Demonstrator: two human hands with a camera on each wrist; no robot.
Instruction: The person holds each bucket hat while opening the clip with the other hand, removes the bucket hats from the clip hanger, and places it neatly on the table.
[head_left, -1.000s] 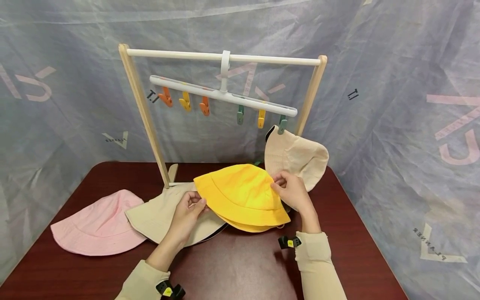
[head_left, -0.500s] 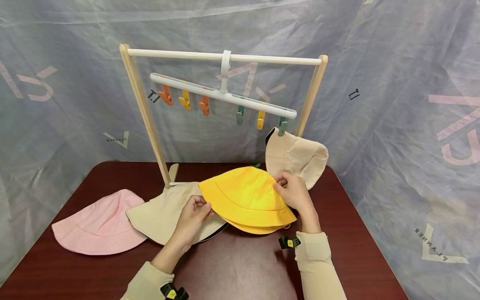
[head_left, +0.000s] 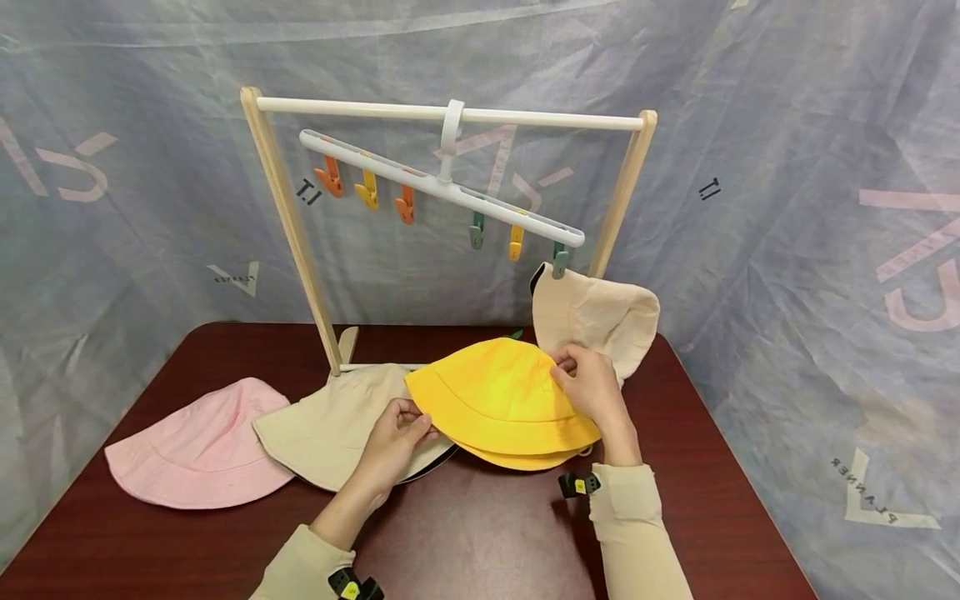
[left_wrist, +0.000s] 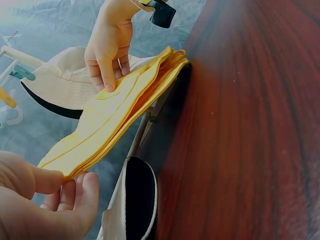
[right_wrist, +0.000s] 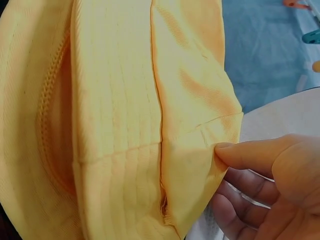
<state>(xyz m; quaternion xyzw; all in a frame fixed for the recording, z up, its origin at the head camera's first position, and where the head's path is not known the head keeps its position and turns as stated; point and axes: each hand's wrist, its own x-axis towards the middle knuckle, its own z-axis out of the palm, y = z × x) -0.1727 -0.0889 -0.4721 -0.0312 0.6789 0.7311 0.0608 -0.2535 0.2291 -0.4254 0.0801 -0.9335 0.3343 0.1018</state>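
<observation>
A yellow bucket hat (head_left: 502,400), folded flat, is held up between both hands over the table. At its left brim corner, my left hand (head_left: 397,433) pinches the fabric between thumb and fingers. My right hand (head_left: 592,383) pinches the crown's right side, as the right wrist view also shows with the thumb on the cloth. Just behind the right hand, a cream bucket hat (head_left: 611,321) with a dark lining hangs from a green clip (head_left: 560,262). Under the left hand lies a beige bucket hat (head_left: 337,425), partly covered by the yellow one.
A pink bucket hat (head_left: 198,450) lies at the table's left. A wooden rack (head_left: 288,233) stands at the back, bearing a tilted white hanger (head_left: 442,187) with several coloured clips, such as an orange clip (head_left: 406,205) and a yellow clip (head_left: 516,240). A grey cloth backdrop (head_left: 810,275) surrounds the table.
The yellow hat and my left hand have shifted slightly right and down. My right hand has hardly moved. The hanger tilts more, its left end higher and its right end lower.
</observation>
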